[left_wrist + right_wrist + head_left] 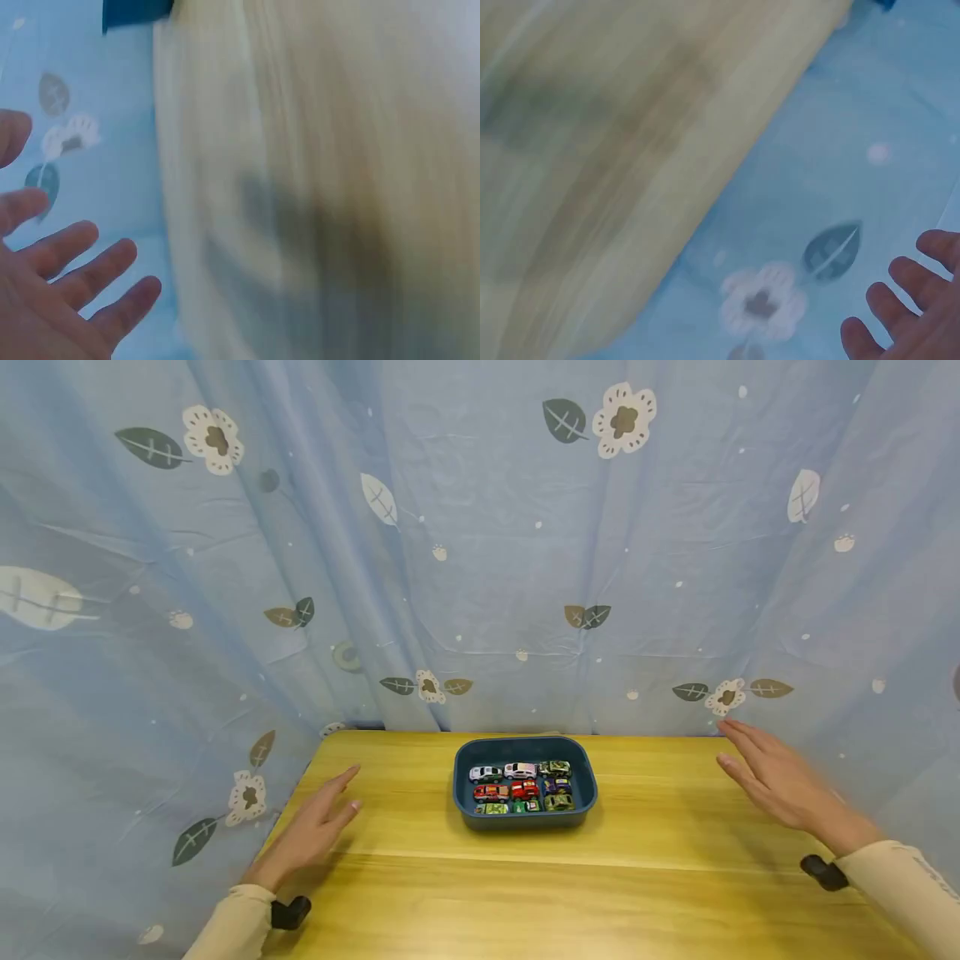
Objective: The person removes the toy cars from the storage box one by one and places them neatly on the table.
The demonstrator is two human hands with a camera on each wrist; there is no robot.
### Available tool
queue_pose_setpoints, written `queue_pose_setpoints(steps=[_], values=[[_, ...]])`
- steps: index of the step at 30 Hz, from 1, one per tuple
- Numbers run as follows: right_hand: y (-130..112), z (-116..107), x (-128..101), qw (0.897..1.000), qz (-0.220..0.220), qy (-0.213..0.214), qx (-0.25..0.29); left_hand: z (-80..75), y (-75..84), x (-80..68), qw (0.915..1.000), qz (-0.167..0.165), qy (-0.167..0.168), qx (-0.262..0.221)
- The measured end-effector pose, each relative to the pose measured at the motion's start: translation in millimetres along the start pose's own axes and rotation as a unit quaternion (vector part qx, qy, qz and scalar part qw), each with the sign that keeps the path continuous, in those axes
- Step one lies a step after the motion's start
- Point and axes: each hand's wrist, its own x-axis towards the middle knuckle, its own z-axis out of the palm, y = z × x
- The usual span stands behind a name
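A dark blue tray stands on the wooden table near its far edge, with several small toy cars in rows inside it. Among them are a white car, a red car and a camouflage one. To the left of the tray my left hand hovers over the table, fingers extended and holding nothing. My right hand is raised at the far right, also with extended fingers and nothing held. Both hands are apart from the tray. In the wrist views, spread fingers show at the frame edges.
The yellow wooden table spans the lower part of the head view. A blue curtain with flowers and leaves hangs behind it and along the left side. Dark wrist bands sit at both sleeve cuffs.
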Motion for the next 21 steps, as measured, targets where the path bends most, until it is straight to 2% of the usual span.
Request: queue_pose_setpoints(steps=[2,4,6,8,11,12,15,18,21], values=[[-13.0,9.0,15.0,1.000,-0.010,0.008,0.010,15.9,3.2,9.6,0.9982,-0.024,0.001,-0.054],[-26.5,19.8,29.7,0.999,-0.021,0.012,0.026,33.7,6.6,20.9,0.9904,-0.059,0.005,-0.125],[-41.7,32.0,43.3,0.998,-0.033,0.016,0.047,52.8,9.9,32.7,0.9730,-0.095,0.016,-0.210],[-54.2,44.0,57.2,0.997,-0.039,0.015,0.062,74.2,13.5,46.6,0.9502,-0.123,0.033,-0.284],[-72.6,62.4,75.8,0.996,-0.044,0.012,0.081,103.6,20.7,61.9,0.9230,-0.140,0.064,-0.353],[-78.6,68.0,81.4,0.995,-0.045,0.010,0.087,112.3,23.1,65.9,0.9173,-0.140,0.073,-0.365],[-94.1,82.0,96.6,0.994,-0.048,0.004,0.101,133.1,33.6,76.7,0.9090,-0.131,0.092,-0.385],[-107.9,90.6,111.1,0.992,-0.050,-0.016,0.115,145.4,45.1,85.5,0.9059,-0.118,0.095,-0.396],[-120.0,96.0,125.4,0.990,-0.063,-0.041,0.119,151.5,54.5,91.2,0.9085,-0.098,0.096,-0.395]])
